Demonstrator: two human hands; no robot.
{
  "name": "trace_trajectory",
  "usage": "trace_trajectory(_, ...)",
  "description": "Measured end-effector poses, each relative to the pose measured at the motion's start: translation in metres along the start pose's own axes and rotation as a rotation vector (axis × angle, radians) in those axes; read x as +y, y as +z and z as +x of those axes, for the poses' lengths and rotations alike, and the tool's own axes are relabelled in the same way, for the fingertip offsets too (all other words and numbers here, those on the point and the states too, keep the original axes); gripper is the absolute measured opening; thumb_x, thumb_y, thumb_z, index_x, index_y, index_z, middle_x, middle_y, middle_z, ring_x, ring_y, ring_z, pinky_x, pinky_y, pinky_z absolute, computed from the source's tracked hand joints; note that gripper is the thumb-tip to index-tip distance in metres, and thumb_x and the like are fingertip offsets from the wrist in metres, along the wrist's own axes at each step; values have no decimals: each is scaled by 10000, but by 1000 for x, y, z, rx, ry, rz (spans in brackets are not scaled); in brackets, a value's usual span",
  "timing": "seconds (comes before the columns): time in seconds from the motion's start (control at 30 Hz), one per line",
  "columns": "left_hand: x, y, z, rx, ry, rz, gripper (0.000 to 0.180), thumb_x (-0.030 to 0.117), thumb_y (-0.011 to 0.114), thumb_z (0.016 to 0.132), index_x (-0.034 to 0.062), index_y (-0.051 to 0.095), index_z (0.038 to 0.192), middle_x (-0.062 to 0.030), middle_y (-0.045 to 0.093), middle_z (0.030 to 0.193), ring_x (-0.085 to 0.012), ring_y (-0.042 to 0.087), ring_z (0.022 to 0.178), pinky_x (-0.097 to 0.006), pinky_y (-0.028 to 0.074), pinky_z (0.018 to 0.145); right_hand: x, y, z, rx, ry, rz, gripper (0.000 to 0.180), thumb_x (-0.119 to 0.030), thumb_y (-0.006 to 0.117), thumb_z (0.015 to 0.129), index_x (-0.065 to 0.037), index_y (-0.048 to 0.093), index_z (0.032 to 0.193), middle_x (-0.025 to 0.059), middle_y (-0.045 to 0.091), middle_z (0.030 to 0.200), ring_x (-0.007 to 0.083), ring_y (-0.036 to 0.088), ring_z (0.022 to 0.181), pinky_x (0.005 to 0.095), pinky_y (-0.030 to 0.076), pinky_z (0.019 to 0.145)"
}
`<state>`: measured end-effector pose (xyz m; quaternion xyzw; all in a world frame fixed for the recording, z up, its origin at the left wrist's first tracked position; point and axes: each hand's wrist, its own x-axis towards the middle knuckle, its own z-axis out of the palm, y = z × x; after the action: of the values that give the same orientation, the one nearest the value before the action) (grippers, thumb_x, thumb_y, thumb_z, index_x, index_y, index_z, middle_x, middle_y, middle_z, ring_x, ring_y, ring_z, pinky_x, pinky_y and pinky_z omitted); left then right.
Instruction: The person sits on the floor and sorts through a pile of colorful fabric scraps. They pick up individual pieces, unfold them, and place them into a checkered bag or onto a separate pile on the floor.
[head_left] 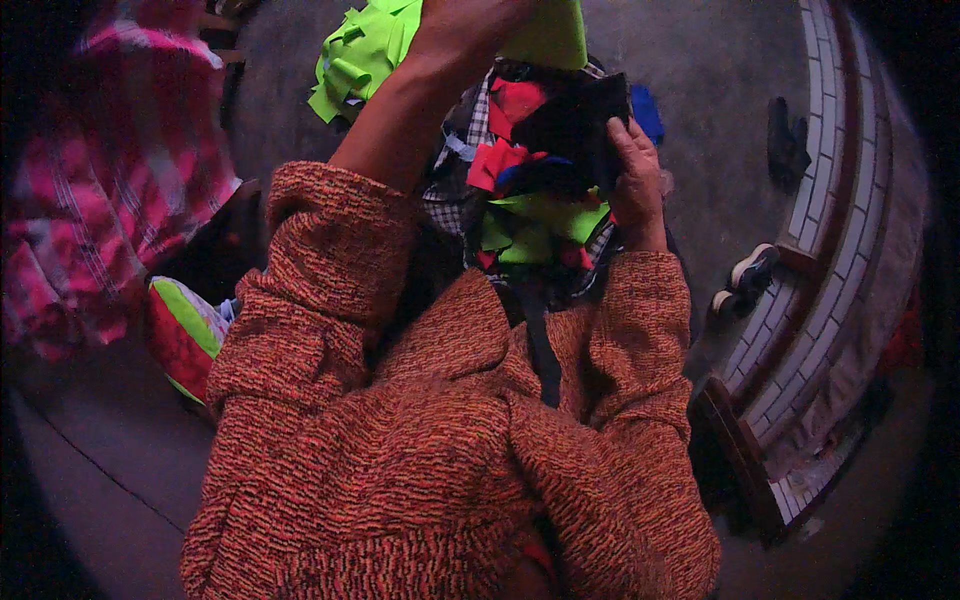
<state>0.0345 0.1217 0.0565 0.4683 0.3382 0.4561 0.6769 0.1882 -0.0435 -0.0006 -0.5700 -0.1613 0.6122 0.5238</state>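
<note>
While beside floor space, right hand at black cloth edge.

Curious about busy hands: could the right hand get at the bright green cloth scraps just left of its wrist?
Probably yes: the bright green cloth scraps lie close to the right hand, mostly uncovered. Its fingers hold a black cloth piece, though, which might need releasing first.

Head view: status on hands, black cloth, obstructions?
Right hand holds black cloth at its edge. Left hand mostly out of frame, grip unseen. Cloth over coloured scraps. Left forearm partly covers neon-green pile.
</note>
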Motion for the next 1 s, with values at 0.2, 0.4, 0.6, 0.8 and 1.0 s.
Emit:
trace_trajectory(0.2,10,14,-8,41,-197,-41,129,156,577,816,39,602,862,-17,600,755,-110,565,661,-267,472,601,-12,-12,0,-56,18,688,362,-269,456,906,-27,507,1170,116,563,1136,237,548,1028,368,426,911)
trace_trajectory(0.4,-1,12,-4,18,-181,55,124,133,569,817,24,602,865,-29,611,773,-113,575,664,-269,478,603,-35,-29,-5,79,-134,763,401,-291,434,908,-32,476,1212,130,507,1217,282,499,1100,430,368,973)
trace_trajectory(0.6,-15,16,-4,-106,-208,53,117,123,552,835,17,590,866,-18,594,756,-110,554,652,-262,453,586,-29,-36,-10,193,-445,205,399,-257,438,899,-31,448,1227,117,512,1210,284,509,1082,416,410,941)
trace_trajectory(0.8,-25,36,-19,-322,-332,87,206,233,560,862,28,573,863,8,549,732,-91,504,637,-248,414,565,-38,-25,-11,-230,-144,883,386,-232,433,901,-44,441,1238,117,491,1236,277,487,1118,421,388,959)
trace_trajectory(1.0,-3,51,-31,-406,-557,59,249,233,618,825,17,595,948,-22,589,778,-109,550,677,-247,448,604,-30,-6,-11,-180,-295,321,376,-211,503,871,-41,478,1205,114,542,1160,246,543,1027,387,424,905)
